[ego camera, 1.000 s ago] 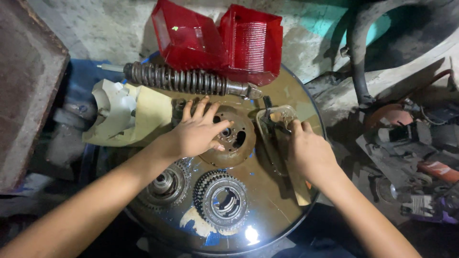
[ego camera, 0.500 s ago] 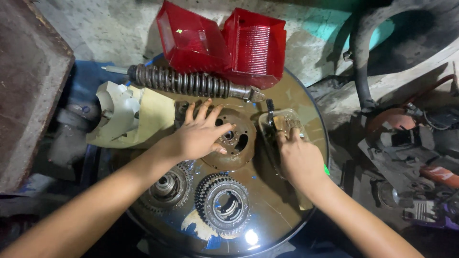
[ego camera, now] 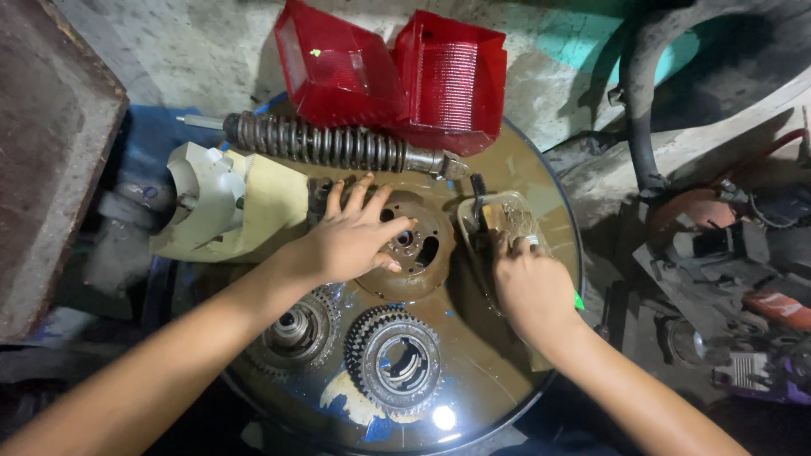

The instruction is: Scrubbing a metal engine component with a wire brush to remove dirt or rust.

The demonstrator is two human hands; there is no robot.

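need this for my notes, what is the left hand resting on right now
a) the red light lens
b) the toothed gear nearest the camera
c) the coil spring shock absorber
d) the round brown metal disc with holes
d: the left hand lies palm down, fingers spread, on the round brown metal disc in the middle of the drum top, clear of the coil spring shock absorber behind it.

Stained concrete floor (ego camera: 169, 51); rusty metal slab (ego camera: 42, 160) left; black hose (ego camera: 642, 101) right; dim light.
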